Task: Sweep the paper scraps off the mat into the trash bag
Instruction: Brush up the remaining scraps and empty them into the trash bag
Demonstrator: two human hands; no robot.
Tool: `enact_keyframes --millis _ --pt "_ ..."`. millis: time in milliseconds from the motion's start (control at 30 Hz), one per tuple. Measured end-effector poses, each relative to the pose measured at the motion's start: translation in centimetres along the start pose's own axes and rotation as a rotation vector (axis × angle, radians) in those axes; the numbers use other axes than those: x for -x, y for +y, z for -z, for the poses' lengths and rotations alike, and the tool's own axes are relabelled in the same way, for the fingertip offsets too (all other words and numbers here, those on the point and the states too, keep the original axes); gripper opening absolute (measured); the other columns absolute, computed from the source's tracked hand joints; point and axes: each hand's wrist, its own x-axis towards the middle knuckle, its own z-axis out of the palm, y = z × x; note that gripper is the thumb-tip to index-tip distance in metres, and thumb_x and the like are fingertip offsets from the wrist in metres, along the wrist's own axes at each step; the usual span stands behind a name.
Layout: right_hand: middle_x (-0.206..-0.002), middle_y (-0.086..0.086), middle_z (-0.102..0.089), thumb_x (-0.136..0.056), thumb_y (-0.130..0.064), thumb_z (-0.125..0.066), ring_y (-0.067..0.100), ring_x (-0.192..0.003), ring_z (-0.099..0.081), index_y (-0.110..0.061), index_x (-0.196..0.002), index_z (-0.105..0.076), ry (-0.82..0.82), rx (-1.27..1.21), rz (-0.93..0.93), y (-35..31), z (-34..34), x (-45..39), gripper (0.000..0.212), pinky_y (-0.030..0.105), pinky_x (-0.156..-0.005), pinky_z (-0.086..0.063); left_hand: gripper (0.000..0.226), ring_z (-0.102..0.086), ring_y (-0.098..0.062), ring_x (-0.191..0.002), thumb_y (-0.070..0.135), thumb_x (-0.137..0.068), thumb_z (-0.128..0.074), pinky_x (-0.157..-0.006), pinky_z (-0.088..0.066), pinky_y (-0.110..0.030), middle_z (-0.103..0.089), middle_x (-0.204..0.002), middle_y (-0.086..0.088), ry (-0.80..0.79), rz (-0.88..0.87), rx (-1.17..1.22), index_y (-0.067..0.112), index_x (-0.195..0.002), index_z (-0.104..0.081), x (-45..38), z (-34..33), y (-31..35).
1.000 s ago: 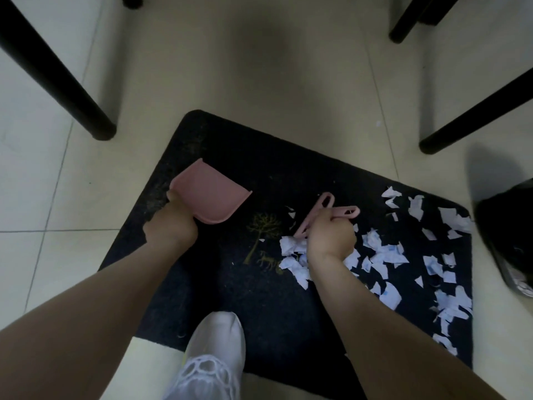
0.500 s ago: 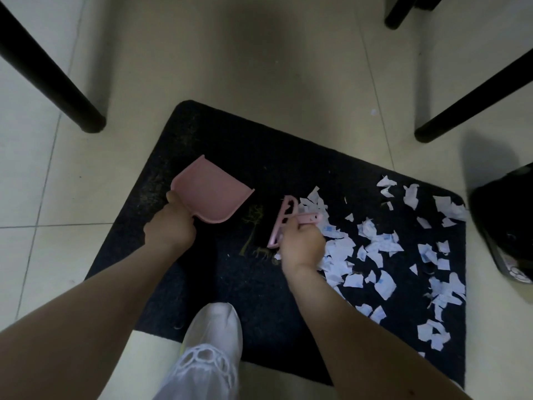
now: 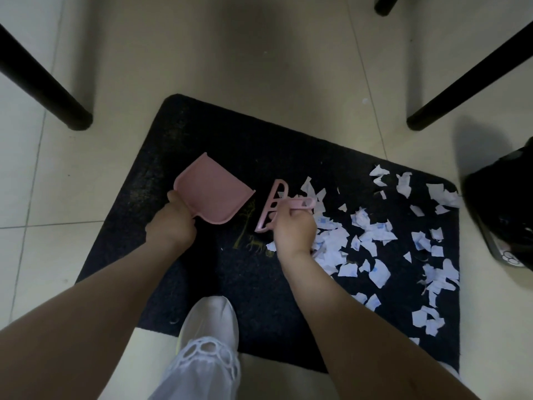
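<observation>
A dark mat (image 3: 225,140) lies on the tiled floor. Several white paper scraps (image 3: 372,235) cover its right half. My left hand (image 3: 171,226) grips a pink dustpan (image 3: 213,194) at the mat's middle left, its mouth facing right, with nothing in it. My right hand (image 3: 292,230) grips a small pink brush (image 3: 275,210) just right of the pan, at the left edge of the scrap pile. A black trash bag (image 3: 504,203) stands off the mat's right edge.
Black furniture legs stand at the upper left (image 3: 43,85) and upper right (image 3: 461,76). My white shoe (image 3: 210,321) rests on the mat's near edge. One stray scrap (image 3: 364,101) lies on the tiles beyond the mat.
My right hand has dragged the brush leftwards through the scraps toward the dustpan, pulling the pile with it. The left hand and the pan have held almost still.
</observation>
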Motion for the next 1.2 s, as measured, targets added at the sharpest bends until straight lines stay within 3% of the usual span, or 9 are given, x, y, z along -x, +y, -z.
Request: enact_keyframes --millis 200,300,500,633,733,867,967,1100,1200 --pt "-0.051 0.0 -0.052 -0.098 -0.03 -0.041 0.016 -0.046 -0.046 -0.007 -0.06 -0.056 0.163 0.142 -0.029 1.2 2.2 -2.8 0.047 0.026 -0.049 -0.035 0.045 -0.057 -0.04 -0.108 0.013 -0.088 -0.054 -0.086 -0.046 -0.045 -0.055 -0.119 -0.023 -0.035 0.03 -0.029 -0.001 -0.124 -0.031 0.2 0.2 0.2" --pt "-0.049 -0.001 -0.047 -0.096 -0.026 -0.046 0.014 -0.043 -0.041 -0.01 -0.054 -0.049 0.259 0.113 -0.046 1.2 3.9 -2.5 0.045 0.025 -0.048 -0.032 0.058 -0.05 -0.037 -0.116 0.026 -0.086 -0.06 -0.094 -0.041 -0.047 -0.048 -0.125 -0.018 0.056 0.012 -0.248 0.002 -0.13 -0.032 1.0 0.4 0.9" --pt "-0.06 -0.006 -0.058 -0.097 -0.017 -0.049 0.004 -0.047 -0.052 -0.013 -0.064 -0.058 0.024 -0.094 -0.097 1.0 2.3 3.5 0.034 0.014 -0.041 -0.04 0.036 -0.058 -0.039 -0.08 0.006 -0.059 -0.073 -0.07 -0.047 -0.044 -0.059 -0.089 -0.021 0.355 -0.467 -0.507 0.001 -0.091 -0.058 1.2 0.3 1.6" --pt "-0.066 0.003 -0.07 -0.093 -0.021 -0.053 0.021 -0.069 -0.069 -0.003 -0.078 -0.074 -0.019 -0.117 -0.181 2.8 -2.0 7.3 0.032 0.03 -0.07 -0.057 0.034 -0.061 -0.034 -0.065 0.002 -0.043 -0.079 -0.062 -0.049 -0.038 -0.061 -0.07 -0.015 0.284 -0.657 -0.574 0.006 -0.073 -0.063 2.1 0.4 2.4" --pt "-0.058 0.0 -0.066 -0.093 -0.02 -0.054 0.023 -0.072 -0.07 -0.011 -0.075 -0.074 -0.024 -0.209 -0.277 3.4 -4.3 8.3 0.028 0.037 -0.078 -0.057 0.03 -0.06 -0.031 -0.062 0.002 -0.041 -0.08 -0.056 -0.047 -0.034 -0.06 -0.062 -0.01 0.221 -0.738 -0.605 0.008 -0.064 -0.063 2.3 0.2 2.1" --pt "-0.076 0.015 -0.073 -0.094 -0.026 -0.052 0.028 -0.074 -0.07 -0.005 -0.08 -0.074 -0.013 -0.126 -0.19 4.3 -4.0 7.7 0.033 0.04 -0.076 -0.057 0.028 -0.057 -0.029 -0.052 -0.004 -0.043 -0.079 -0.043 -0.041 -0.028 -0.06 -0.057 -0.009 0.105 -0.786 -0.615 0.009 -0.058 -0.06 2.2 -0.3 1.7" --pt "-0.08 0.01 -0.072 -0.097 -0.029 -0.05 0.023 -0.072 -0.069 -0.007 -0.083 -0.072 -0.01 0.046 -0.1 5.3 -0.7 5.6 0.034 0.031 -0.067 -0.056 0.014 -0.063 -0.027 -0.077 0.0 -0.079 -0.057 -0.056 -0.038 -0.03 -0.065 -0.087 -0.007 -0.022 -0.721 -0.644 0.012 -0.083 -0.061 2.8 -0.8 1.9" --pt "-0.053 0.0 -0.054 -0.098 -0.028 -0.048 0.013 -0.044 -0.049 -0.015 -0.052 -0.05 0.056 0.228 -0.008 5.0 4.3 3.1 0.048 0.023 -0.042 -0.038 0.014 -0.06 -0.023 -0.081 0.009 -0.092 -0.046 -0.062 -0.039 -0.031 -0.061 -0.092 -0.005 -0.121 -0.769 -0.592 0.016 -0.086 -0.057 3.4 -1.6 2.3" --pt "-0.042 0.001 -0.042 -0.096 -0.022 -0.05 0.019 -0.041 -0.04 -0.013 -0.041 -0.04 0.149 0.227 0.042 4.3 6.3 2.1 0.057 0.025 -0.046 -0.03 0.017 -0.06 -0.023 -0.092 0.015 -0.094 -0.046 -0.075 -0.049 -0.033 -0.061 -0.104 -0.005 -0.158 -0.829 -0.563 0.011 -0.1 -0.062 3.4 -2.5 2.9"
